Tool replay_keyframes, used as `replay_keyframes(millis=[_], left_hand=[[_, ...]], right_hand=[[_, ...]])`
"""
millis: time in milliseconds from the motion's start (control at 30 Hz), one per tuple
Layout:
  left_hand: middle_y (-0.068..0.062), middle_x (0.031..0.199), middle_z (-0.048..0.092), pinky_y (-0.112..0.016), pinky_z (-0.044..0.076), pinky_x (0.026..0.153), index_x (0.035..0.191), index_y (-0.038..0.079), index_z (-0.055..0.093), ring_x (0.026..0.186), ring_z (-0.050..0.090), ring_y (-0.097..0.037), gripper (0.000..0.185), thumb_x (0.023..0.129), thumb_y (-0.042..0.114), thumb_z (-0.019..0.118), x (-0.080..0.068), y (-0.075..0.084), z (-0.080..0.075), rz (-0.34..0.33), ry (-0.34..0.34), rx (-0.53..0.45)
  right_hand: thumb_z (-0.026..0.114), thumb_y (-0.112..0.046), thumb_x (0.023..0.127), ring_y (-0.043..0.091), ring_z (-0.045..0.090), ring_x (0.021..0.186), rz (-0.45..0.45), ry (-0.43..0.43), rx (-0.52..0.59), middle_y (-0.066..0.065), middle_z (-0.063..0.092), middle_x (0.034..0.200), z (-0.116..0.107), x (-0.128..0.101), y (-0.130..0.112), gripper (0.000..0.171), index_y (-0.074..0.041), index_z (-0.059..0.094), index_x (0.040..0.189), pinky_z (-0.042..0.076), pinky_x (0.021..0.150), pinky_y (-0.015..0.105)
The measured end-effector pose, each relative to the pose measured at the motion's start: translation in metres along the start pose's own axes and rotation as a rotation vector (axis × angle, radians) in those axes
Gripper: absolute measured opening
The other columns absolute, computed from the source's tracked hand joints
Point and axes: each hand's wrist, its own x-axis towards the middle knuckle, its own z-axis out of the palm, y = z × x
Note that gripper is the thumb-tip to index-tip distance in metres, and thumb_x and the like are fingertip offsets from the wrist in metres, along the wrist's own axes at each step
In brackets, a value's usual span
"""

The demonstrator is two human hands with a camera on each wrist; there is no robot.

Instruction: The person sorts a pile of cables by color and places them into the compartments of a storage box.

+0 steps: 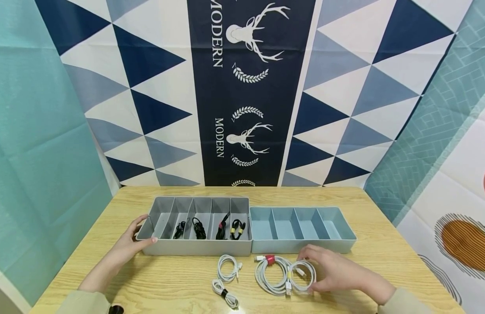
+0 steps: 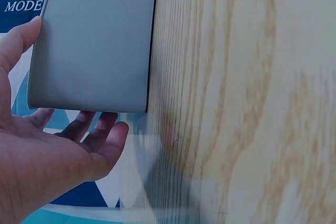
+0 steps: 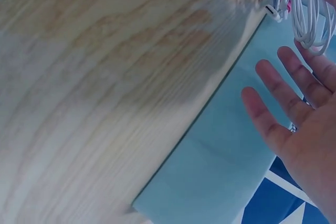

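Observation:
At the left end of a grey divided box (image 1: 195, 247), my left hand (image 1: 126, 242) holds the corner. Its thumb lies on the front rim, its other fingers around the end wall (image 2: 97, 45). Black cables (image 1: 199, 228) lie in several of its compartments. My right hand (image 1: 330, 268) holds a coiled white cable (image 1: 314, 274) with a yellow tie between thumb and index finger. The other fingers (image 3: 268, 77) are spread beside it. This coil overlaps a larger white cable coil (image 1: 260, 279) with a red tie.
A light blue divided box (image 1: 305, 247) stands against the grey one's right end. Two smaller white cables, one loosely coiled (image 1: 220, 267) and one with a black tie (image 1: 230, 300), lie on the wooden table (image 1: 168, 283). Patterned cloth (image 1: 164, 100) hangs behind.

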Motion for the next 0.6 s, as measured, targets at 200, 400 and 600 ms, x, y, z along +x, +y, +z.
replay_keyframes(millis=[200, 400, 600], left_hand=[[-0.030, 0.153, 0.003, -0.062, 0.027, 0.103, 0.152, 0.021, 0.001, 0.136, 0.012, -0.053, 0.090, 0.089, 0.030, 0.065, 0.000, 0.000, 0.000, 0.004, -0.006, 0.000], [-0.031, 0.153, 0.002, -0.063, 0.026, 0.103, 0.153, 0.021, 0.001, 0.136, 0.011, -0.054, 0.091, 0.089, 0.031, 0.065, 0.000, 0.000, -0.001, 0.007, -0.006, 0.005], [-0.030, 0.153, 0.002, -0.063, 0.025, 0.103, 0.152, 0.021, 0.001, 0.136, 0.009, -0.053, 0.091, 0.089, 0.031, 0.066, -0.001, 0.001, 0.000, 0.004, -0.008, -0.003]], right_hand=[[0.078, -0.052, 0.068, 0.006, 0.057, 0.098, 0.041, -0.013, -0.002, -0.015, 0.055, 0.111, -0.007, 0.003, -0.004, 0.054, -0.027, 0.056, 0.111, 0.051, 0.080, 0.031], [0.080, -0.050, 0.067, 0.007, 0.057, 0.097, 0.065, -0.008, -0.036, -0.017, 0.055, 0.110, -0.014, 0.005, -0.006, 0.054, -0.029, 0.056, 0.110, 0.051, 0.076, 0.030], [0.083, -0.044, 0.064, 0.005, 0.058, 0.096, 0.051, 0.026, -0.056, -0.019, 0.055, 0.109, -0.020, 0.007, -0.010, 0.054, -0.031, 0.057, 0.109, 0.051, 0.073, 0.030]])
